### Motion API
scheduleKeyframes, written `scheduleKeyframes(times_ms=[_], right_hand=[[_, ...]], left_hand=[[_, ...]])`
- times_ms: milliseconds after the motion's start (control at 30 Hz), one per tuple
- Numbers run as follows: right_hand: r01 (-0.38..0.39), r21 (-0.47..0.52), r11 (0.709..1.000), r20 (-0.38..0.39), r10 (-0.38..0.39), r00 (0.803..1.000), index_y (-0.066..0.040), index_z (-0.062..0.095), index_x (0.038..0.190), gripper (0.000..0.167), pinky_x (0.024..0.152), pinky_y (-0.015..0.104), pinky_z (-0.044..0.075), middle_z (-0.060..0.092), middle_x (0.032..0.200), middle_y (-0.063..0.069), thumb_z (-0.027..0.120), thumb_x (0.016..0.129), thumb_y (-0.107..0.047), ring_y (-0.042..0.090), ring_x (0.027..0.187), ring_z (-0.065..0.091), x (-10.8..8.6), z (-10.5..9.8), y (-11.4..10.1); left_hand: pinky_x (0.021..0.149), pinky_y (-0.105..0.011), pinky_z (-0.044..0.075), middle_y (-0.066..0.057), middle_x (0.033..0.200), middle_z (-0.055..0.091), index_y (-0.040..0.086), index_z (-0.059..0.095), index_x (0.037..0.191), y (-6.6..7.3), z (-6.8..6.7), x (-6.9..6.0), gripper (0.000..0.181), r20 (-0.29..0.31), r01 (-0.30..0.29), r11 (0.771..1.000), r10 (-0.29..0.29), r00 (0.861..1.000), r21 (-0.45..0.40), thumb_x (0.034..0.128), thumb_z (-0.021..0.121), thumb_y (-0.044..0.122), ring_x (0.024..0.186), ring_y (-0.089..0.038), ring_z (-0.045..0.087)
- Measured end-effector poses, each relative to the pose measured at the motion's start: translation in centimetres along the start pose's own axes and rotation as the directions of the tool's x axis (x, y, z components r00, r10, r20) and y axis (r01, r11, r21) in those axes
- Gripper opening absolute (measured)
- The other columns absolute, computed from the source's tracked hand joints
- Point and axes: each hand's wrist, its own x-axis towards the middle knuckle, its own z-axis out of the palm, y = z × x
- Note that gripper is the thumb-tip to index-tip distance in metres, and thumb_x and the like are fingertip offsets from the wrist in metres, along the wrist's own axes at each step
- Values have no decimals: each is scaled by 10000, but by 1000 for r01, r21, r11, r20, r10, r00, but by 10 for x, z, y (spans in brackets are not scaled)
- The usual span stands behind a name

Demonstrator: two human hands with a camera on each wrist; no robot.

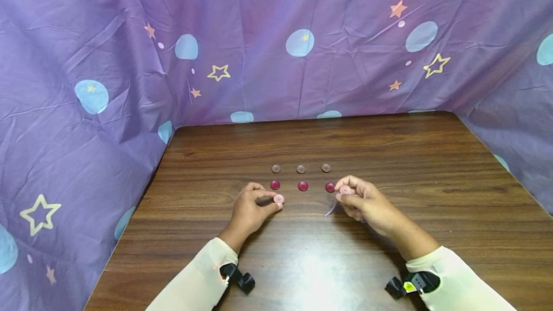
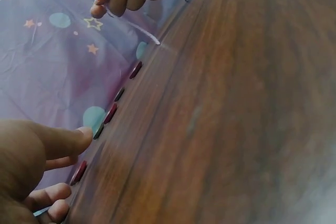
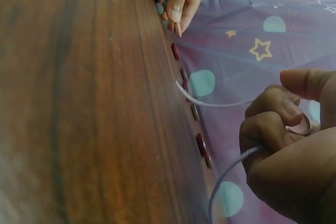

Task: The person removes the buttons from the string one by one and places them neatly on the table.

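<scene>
Left sleeve (image 1: 190, 277): pale cream, covering my forearm
Right sleeve (image 1: 464, 280): the same pale cream
Left wristband (image 1: 232, 273): black, blocky
Right wristband (image 1: 426, 281): black, with yellow label (image 1: 409, 287)

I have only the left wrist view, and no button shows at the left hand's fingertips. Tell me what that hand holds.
Observer: In the head view, the left hand pinches a pale pink button.
Operator: Report what the right hand has besides string.
Observer: It holds a second pale pink button.
Operator: Give me the layout of the others.
Observer: Two rows of three: brown buttons lie beyond maroon buttons.
</scene>
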Motion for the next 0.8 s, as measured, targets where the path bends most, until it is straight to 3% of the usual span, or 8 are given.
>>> scheduleKeyframes(times_ms=[300, 667, 800], right_hand=[[-28, 24, 999, -77, 29, 997, -104, 420, 1249, 331, 465, 237, 277, 520, 708, -120, 606, 1009, 26, 28, 533, 406, 0, 0, 0], [-46, -5, 999, -100, 45, 994, -64, 348, 1206, 261, 485, 221, 312, 501, 716, -102, 540, 1047, 12, 50, 552, 411, 1, 0, 2], [-57, -4, 998, -118, 56, 991, -58, 306, 1265, 339, 490, 212, 319, 516, 728, -99, 545, 1037, 20, 48, 550, 407, 2, 1, 0]], left_hand=[[992, -406, 512, -82, 1118, 669, 120, 881, 1043, -3, -3, -1, 253, 29, 21, 999, -20, 999, -27, 819, 967, 198, 1094, -246, 645], [1009, -414, 499, -85, 1144, 643, 111, 877, 1063, -3, -4, -2, 249, 66, -15, 1000, 14, 998, 15, 839, 949, 193, 1119, -242, 611], [1028, -445, 505, -99, 1177, 642, 113, 878, 1063, -4, -5, -2, 246, 74, -20, 999, 18, 997, 30, 841, 947, 193, 1145, -258, 611]])
